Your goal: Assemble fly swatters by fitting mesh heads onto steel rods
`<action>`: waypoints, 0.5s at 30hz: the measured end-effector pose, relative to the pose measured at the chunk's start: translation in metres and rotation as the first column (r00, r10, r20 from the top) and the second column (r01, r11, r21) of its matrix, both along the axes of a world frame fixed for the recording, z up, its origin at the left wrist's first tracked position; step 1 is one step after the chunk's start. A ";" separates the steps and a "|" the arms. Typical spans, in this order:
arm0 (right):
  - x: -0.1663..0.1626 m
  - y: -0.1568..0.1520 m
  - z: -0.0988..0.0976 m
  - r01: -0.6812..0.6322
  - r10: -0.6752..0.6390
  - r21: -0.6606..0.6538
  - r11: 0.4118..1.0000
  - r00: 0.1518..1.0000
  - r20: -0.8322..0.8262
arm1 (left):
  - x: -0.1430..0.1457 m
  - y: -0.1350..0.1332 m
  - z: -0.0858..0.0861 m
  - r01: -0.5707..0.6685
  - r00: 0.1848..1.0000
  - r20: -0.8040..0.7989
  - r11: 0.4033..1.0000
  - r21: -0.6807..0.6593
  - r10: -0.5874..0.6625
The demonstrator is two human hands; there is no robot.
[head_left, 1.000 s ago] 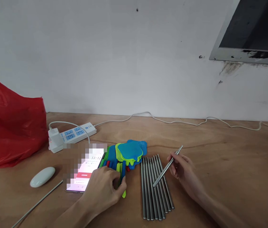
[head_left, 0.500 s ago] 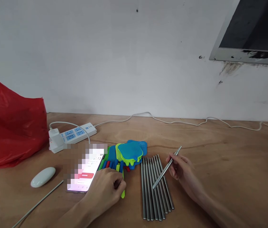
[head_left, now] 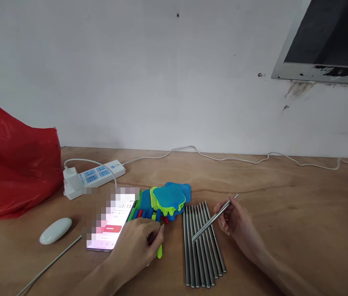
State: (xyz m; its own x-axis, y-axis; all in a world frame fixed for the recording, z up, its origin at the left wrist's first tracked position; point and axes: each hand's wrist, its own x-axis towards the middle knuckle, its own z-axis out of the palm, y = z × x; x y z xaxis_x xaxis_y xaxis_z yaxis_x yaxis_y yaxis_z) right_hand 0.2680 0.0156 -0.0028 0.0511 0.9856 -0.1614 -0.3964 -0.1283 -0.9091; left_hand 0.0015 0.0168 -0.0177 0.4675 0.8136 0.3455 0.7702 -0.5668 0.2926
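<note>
My right hand (head_left: 233, 218) is closed on a slim metal tube (head_left: 212, 222), gripping it near its thin upper end. The tube slants down to the left, above a row of several similar metal tubes (head_left: 203, 250) lying side by side on the table. My left hand (head_left: 139, 240) is curled, palm down, over the coloured plastic handles (head_left: 144, 213) of a small pile; its fingertips are hidden, so what they hold cannot be made out. Behind it lie mesh fly swatter heads (head_left: 169, 195) in blue, yellow-green and green, stacked on one another.
A lit phone (head_left: 112, 226) lies left of my left hand, with a white mouse (head_left: 56, 231) further left. Behind are a power strip (head_left: 100, 176) with a plugged-in charger and a red plastic bag (head_left: 16, 164). A thin white cable (head_left: 229, 158) runs along the wall.
The metal tube in my right hand has tilted flatter, its lower end shifting left and slightly up. My left hand has stayed almost still.
</note>
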 end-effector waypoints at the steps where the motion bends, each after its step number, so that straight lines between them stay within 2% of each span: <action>1: 0.000 0.000 0.001 -0.016 0.016 -0.002 1.000 1.000 -0.005 | 0.000 -0.001 0.001 0.004 1.000 0.013 1.000 0.010 -0.004; 7: -0.001 -0.005 0.002 -0.126 0.127 0.081 0.989 0.992 -0.010 | 0.001 -0.009 0.014 0.115 0.976 0.182 0.993 0.023 -0.118; 12: -0.005 -0.008 -0.001 -0.220 0.218 0.104 0.970 0.976 0.029 | -0.003 -0.010 0.013 0.052 0.967 0.245 0.996 0.072 -0.068; 15: -0.007 -0.008 -0.003 -0.284 0.277 0.120 0.951 0.958 0.073 | -0.003 -0.007 0.011 0.094 0.967 0.230 0.993 0.069 -0.108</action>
State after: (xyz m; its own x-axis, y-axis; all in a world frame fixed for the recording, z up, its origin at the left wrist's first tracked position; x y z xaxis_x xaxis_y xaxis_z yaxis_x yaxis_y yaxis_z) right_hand 0.2613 0.0073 -0.0053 -0.2257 0.9735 -0.0377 -0.3108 -0.1086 -0.9442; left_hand -0.0016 0.0095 -0.0072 0.4474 0.7423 0.4989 0.6227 -0.6589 0.4219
